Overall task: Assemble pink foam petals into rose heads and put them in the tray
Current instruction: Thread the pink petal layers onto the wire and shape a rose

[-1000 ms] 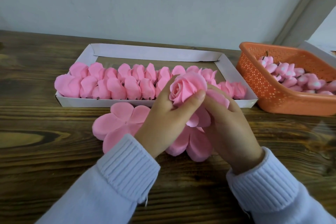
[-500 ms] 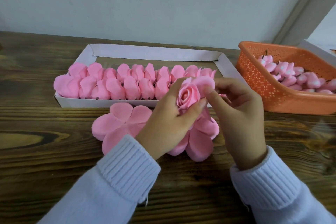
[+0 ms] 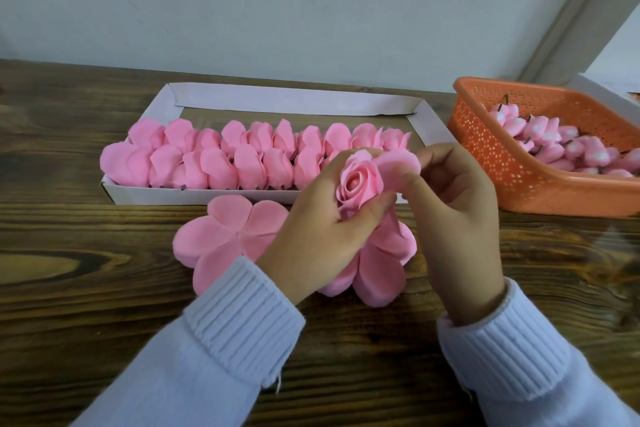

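My left hand (image 3: pixel 322 222) grips a half-built pink foam rose head (image 3: pixel 360 184), its bud facing up. My right hand (image 3: pixel 453 204) pinches one outer petal (image 3: pixel 398 165) of that rose at its right side. More loose petals of the same rose hang below my hands (image 3: pixel 377 270). A flat five-petal foam piece (image 3: pixel 228 236) lies on the wooden table to the left of my left wrist. Behind it stands the white cardboard tray (image 3: pixel 291 104) with several finished rose heads (image 3: pixel 242 156) in two rows along its near side.
An orange perforated basket (image 3: pixel 498 163) at the right holds several pink and white rose cores (image 3: pixel 554 142). A white box corner (image 3: pixel 606 94) shows behind it. The table meets a pale wall at the back.
My right hand left the lower right side of the rose, rose to its top right and now pinches an outer petal there. My left hand turned the bud more upward.
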Motion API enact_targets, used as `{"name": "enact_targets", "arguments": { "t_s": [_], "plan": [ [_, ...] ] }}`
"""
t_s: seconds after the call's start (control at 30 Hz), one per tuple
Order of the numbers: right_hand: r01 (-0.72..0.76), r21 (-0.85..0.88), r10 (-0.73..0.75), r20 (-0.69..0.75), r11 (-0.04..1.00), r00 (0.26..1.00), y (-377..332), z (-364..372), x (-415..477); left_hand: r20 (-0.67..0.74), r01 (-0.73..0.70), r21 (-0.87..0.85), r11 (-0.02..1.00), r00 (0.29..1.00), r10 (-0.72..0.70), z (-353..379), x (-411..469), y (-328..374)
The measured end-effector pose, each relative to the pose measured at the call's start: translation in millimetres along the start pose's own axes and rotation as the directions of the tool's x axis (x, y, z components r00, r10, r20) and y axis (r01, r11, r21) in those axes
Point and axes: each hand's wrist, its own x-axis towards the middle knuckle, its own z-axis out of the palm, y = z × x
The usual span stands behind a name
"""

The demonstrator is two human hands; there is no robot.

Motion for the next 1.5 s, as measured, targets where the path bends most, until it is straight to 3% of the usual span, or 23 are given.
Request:
{"name": "enact_targets", "arguments": {
  "t_s": [0.2,0.43,0.63,0.8,1.07,1.37,1.5],
  "plan": [
    [-0.019,-0.012,0.020,0.042,1.000,0.999,0.0,0.3,-1.8,-0.017,0.007,0.020,1.000,1.000,-0.006,2.0,-0.4,-0.4],
    [0.006,0.089,-0.013,0.071,0.996,0.997,-1.8,2.2,-1.7,-0.073,-0.013,-0.021,1.000,0.997,0.011,-0.3,-0.5,-3.3],
    [-0.041,-0.010,0.042,0.282,0.999,0.958,2.5,2.4,-3.3,-0.199,0.001,-0.276,0.961,0.978,-0.058,-4.3,1.8,-5.6],
    [-0.079,0.118,0.038,0.320,0.990,0.947,4.0,2.1,-3.8,-0.150,0.034,-0.324,0.946,0.985,-0.087,-1.5,0.8,-3.0],
    [-0.301,0.367,0.148,0.391,0.880,0.908,6.8,0.5,0.9,-0.096,0.020,-0.261,0.965,0.994,-0.046,-0.5,0.3,4.4],
    [-0.415,0.367,0.206,0.491,0.833,0.847,8.6,-0.4,1.0,-0.027,-0.025,-0.295,0.955,0.999,0.018,0.7,-2.2,7.5],
    [-0.374,0.281,0.227,0.441,0.884,0.868,6.7,-5.2,3.4,0.062,0.042,-0.277,0.960,0.998,-0.026,-6.0,-2.1,8.1]
  ]
}}
